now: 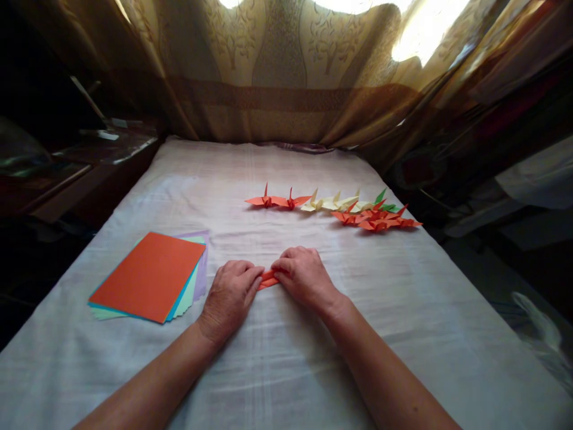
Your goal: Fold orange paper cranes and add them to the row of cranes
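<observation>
A small folded piece of orange paper (268, 279) lies on the cloth, between my two hands. My left hand (233, 292) pinches its left end, with thumb and fingers pressed together. From the other side my right hand (302, 275) grips the right end, its fingers curled down over the paper. Only the middle strip of the paper shows; both ends are hidden under my fingers. To the left of my left hand is a stack of coloured paper sheets (150, 275), orange on top with blue, pale green and purple edges sticking out.
Several folded paper cranes stand beyond my hands: orange cranes (378, 220), pale yellow cranes (320, 204) and a green crane (388, 206). A pale cloth (215, 179) covers the surface. Behind it hangs a patterned curtain (277, 107). A dark shelf (102, 161) stands at the left.
</observation>
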`<action>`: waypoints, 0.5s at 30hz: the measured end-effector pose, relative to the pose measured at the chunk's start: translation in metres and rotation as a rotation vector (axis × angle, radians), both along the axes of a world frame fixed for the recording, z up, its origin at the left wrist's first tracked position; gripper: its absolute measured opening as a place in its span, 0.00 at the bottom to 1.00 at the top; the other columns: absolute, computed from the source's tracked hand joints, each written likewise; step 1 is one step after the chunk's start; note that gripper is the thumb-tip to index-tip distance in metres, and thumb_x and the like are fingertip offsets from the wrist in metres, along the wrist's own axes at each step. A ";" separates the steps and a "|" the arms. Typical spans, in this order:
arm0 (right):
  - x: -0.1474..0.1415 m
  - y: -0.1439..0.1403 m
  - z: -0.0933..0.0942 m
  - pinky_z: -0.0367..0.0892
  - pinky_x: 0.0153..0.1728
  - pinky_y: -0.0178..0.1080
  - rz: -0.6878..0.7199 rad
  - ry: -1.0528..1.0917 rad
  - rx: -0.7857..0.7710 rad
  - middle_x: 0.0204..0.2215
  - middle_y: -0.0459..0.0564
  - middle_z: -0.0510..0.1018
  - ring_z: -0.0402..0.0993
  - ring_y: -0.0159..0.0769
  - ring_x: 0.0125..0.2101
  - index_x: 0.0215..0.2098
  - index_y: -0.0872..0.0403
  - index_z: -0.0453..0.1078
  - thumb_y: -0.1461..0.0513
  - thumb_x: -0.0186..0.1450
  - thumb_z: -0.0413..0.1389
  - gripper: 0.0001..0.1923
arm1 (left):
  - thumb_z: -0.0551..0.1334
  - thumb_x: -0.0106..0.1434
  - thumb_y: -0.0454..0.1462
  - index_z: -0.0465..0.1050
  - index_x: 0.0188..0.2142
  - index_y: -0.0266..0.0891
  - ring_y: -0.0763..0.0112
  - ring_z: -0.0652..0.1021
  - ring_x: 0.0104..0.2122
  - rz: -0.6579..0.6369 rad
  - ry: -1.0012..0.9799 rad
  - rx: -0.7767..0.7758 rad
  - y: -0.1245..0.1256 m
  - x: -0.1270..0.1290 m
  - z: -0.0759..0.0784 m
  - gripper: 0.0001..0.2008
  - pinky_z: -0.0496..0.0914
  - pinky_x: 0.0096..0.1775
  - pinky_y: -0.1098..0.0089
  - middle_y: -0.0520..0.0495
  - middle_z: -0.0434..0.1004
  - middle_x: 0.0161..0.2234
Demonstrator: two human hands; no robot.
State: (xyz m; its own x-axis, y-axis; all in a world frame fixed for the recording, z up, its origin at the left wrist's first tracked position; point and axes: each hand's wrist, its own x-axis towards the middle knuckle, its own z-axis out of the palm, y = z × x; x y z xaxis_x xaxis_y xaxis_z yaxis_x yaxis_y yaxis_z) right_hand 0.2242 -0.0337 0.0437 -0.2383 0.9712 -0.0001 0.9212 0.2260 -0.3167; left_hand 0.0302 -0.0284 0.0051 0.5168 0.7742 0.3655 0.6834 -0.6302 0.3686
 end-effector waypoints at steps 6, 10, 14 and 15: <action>-0.001 0.000 0.001 0.57 0.42 0.40 0.047 -0.055 0.027 0.40 0.48 0.80 0.71 0.38 0.43 0.37 0.47 0.79 0.59 0.68 0.58 0.07 | 0.55 0.70 0.39 0.78 0.43 0.41 0.62 0.73 0.38 -0.001 -0.039 -0.030 0.000 -0.001 0.002 0.12 0.68 0.43 0.62 0.45 0.77 0.36; -0.002 0.000 0.005 0.57 0.42 0.40 0.096 -0.144 0.018 0.39 0.49 0.80 0.71 0.39 0.41 0.39 0.48 0.79 0.58 0.69 0.56 0.08 | 0.56 0.69 0.39 0.79 0.41 0.42 0.62 0.74 0.39 -0.012 -0.036 -0.046 0.000 -0.001 0.003 0.12 0.68 0.42 0.62 0.44 0.76 0.36; -0.003 -0.002 0.007 0.56 0.42 0.41 0.111 -0.222 0.056 0.38 0.49 0.80 0.71 0.38 0.40 0.37 0.49 0.78 0.59 0.69 0.56 0.09 | 0.58 0.68 0.38 0.79 0.41 0.42 0.61 0.73 0.39 -0.018 -0.013 -0.068 0.000 -0.002 0.003 0.10 0.68 0.43 0.62 0.45 0.76 0.37; -0.004 -0.003 0.007 0.55 0.41 0.41 0.114 -0.236 0.063 0.38 0.49 0.80 0.72 0.37 0.39 0.37 0.49 0.78 0.59 0.69 0.56 0.08 | 0.58 0.68 0.38 0.79 0.42 0.42 0.61 0.73 0.39 -0.019 -0.011 -0.073 -0.001 -0.002 0.003 0.10 0.68 0.43 0.62 0.45 0.76 0.37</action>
